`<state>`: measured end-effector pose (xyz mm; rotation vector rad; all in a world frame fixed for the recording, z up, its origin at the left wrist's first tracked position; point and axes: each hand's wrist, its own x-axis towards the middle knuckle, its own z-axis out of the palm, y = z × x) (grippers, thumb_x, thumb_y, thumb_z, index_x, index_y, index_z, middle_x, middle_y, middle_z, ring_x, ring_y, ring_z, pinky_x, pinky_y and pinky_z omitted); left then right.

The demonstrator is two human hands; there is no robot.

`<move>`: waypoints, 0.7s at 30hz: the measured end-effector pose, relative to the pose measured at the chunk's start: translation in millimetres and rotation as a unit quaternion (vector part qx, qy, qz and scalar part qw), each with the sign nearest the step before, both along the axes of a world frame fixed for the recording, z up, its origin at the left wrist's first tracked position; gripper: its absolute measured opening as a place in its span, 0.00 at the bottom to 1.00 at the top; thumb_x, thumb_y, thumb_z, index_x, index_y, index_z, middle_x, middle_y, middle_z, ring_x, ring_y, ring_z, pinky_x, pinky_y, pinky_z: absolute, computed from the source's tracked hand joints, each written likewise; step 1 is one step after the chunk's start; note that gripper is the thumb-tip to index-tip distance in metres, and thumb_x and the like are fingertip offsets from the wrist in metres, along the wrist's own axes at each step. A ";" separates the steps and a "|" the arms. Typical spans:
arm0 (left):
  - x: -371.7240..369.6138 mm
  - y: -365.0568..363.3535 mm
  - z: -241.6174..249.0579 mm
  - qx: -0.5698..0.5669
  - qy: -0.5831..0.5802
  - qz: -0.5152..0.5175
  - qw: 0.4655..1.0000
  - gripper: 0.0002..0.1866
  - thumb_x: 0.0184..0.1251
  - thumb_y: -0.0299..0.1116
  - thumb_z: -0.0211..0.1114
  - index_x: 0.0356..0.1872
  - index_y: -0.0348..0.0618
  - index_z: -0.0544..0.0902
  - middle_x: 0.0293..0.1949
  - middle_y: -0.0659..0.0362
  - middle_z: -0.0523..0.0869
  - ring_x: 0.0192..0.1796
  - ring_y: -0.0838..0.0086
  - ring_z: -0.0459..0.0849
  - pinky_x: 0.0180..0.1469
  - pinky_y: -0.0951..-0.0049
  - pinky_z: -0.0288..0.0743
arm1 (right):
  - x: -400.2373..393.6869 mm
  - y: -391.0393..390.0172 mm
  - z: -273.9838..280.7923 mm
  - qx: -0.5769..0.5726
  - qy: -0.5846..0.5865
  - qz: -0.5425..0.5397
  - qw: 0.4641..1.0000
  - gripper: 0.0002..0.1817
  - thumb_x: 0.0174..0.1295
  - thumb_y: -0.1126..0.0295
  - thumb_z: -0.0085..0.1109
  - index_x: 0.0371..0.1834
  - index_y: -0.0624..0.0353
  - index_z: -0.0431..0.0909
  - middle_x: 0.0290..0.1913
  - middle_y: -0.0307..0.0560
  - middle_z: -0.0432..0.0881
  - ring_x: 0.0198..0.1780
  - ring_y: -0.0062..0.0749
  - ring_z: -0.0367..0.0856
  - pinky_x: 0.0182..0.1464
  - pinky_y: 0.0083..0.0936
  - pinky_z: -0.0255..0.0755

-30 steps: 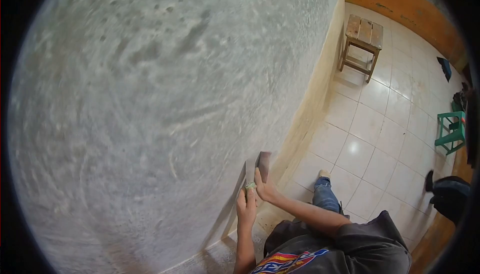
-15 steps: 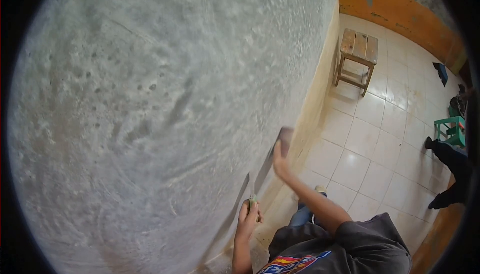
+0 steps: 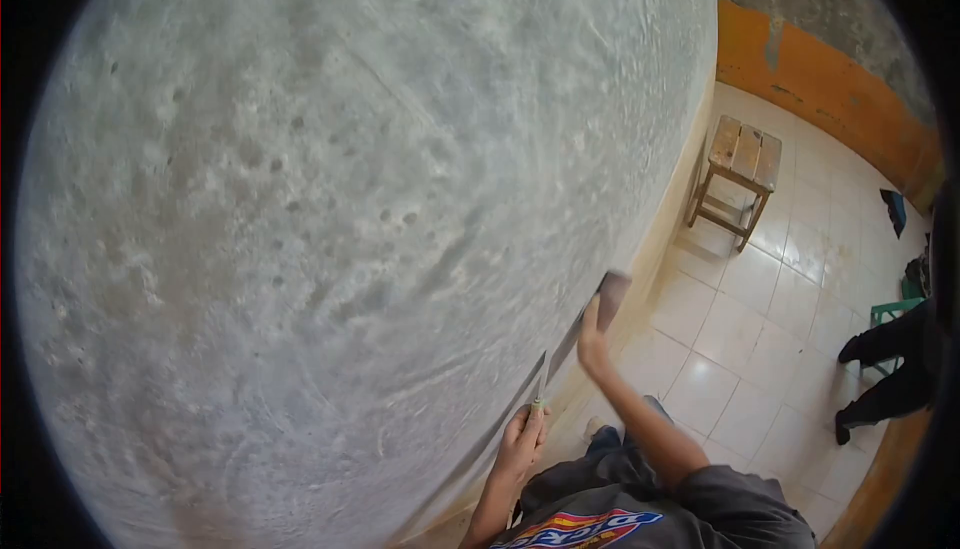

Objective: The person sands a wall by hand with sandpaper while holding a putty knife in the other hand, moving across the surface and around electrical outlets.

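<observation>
My left hand (image 3: 524,439) is closed around the light green handle of a putty knife (image 3: 543,381), low near the wall. Its thin pale blade points up and casts a dark shadow on the wall. Higher and to the right, my right hand (image 3: 593,344) grips a flat, reddish-brown rectangular piece (image 3: 613,299) at the edge of the wall; I cannot tell what kind of thing it is. The grey, mottled plaster wall (image 3: 330,249) fills the left and middle of the view, with pits and rough streaks over its surface.
A worn wooden stool (image 3: 745,154) stands on the white tiled floor (image 3: 735,329) by the wall. At the right edge stands another person in dark trousers (image 3: 890,339), beside a green plastic stool (image 3: 895,311). An orange-painted wall band (image 3: 830,89) closes off the back.
The view has shifted, so the wall and stool appear lower and farther right. Both hands keep their holds, and the other person's legs have changed position.
</observation>
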<state>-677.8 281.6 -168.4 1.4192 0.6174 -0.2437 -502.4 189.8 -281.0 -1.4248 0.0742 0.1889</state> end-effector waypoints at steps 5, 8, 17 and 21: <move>21.7 -14.1 0.0 -0.023 -0.001 0.004 1.000 0.16 0.75 0.49 0.50 0.42 0.46 0.74 0.19 0.70 0.66 0.14 0.89 0.58 0.14 0.85 0.51 | -8.3 3.6 8.8 -0.110 -0.177 -0.106 0.972 0.36 0.75 0.48 0.32 0.70 0.73 0.53 0.71 0.61 0.57 0.72 0.45 0.53 0.72 0.31 0.46; 38.7 -33.3 3.3 0.001 -0.001 0.023 1.000 0.17 0.75 0.49 0.51 0.40 0.46 0.74 0.19 0.70 0.66 0.14 0.89 0.58 0.14 0.84 0.51 | 75.6 -42.9 35.3 0.075 -0.018 0.010 0.997 0.36 0.75 0.50 0.33 0.73 0.70 0.46 0.75 0.59 0.46 0.76 0.42 0.42 0.74 0.31 0.39; 97.8 -95.3 23.2 -0.007 -0.096 0.093 0.991 0.14 0.75 0.45 0.52 0.38 0.44 0.72 0.20 0.68 0.68 0.18 0.87 0.66 0.19 0.84 0.59 | 111.0 -72.2 84.0 -0.178 -0.428 -0.019 0.886 0.33 0.68 0.69 0.35 0.71 0.81 0.40 0.75 0.74 0.36 0.77 0.64 0.30 0.74 0.48 0.25; 115.2 -117.8 37.7 0.008 -0.243 0.114 0.963 0.19 0.76 0.47 0.48 0.41 0.39 0.72 0.21 0.64 0.72 0.20 0.82 0.71 0.23 0.81 0.65 | 168.1 -100.4 214.3 -0.134 -0.546 -0.018 0.827 0.35 0.61 0.70 0.51 0.71 0.70 0.53 0.73 0.76 0.42 0.75 0.71 0.35 0.72 0.58 0.30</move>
